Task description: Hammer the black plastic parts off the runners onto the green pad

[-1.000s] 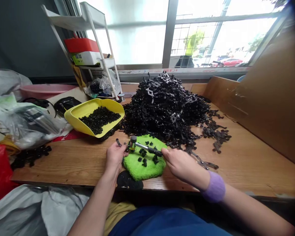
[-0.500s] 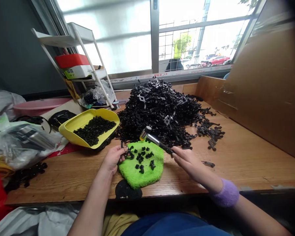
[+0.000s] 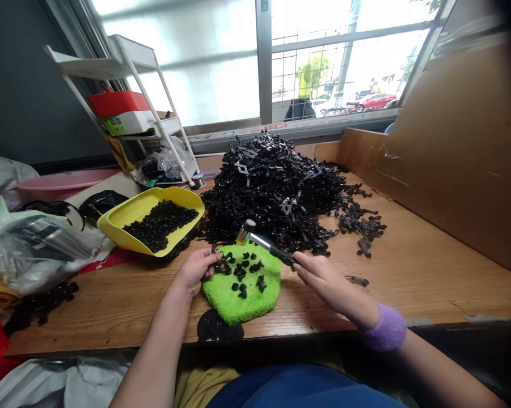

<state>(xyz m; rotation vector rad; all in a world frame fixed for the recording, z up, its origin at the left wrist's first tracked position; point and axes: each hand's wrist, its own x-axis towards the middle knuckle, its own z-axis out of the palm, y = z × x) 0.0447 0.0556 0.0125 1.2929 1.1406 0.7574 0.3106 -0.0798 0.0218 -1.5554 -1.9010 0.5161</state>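
My left hand (image 3: 197, 271) is closed on a dark strip-like part at the left edge of a green fluffy cloth (image 3: 255, 303). Several small black pieces (image 3: 240, 272) lie scattered over the cloth. From the right, my right hand (image 3: 319, 277) is wrapped round the black handle of a small hammer (image 3: 261, 242). The hammer's head, dark at the top and yellow below, hangs above the cloth's far edge. Behind it rises a large pile of black strip parts (image 3: 272, 187). Fine detail of the part between my left fingers cannot be made out.
A yellow scoop tray (image 3: 118, 226) with small black pieces stands at the left, near a white shelf rack (image 3: 165, 127). A cardboard sheet (image 3: 459, 164) leans at the right. Loose black strips (image 3: 363, 226) and a single clip (image 3: 357, 280) lie on the table.
The whole view has shifted slightly, moving most things a little left. The hammer's head is slightly farther left relative to the cloth; both hands keep their holds.
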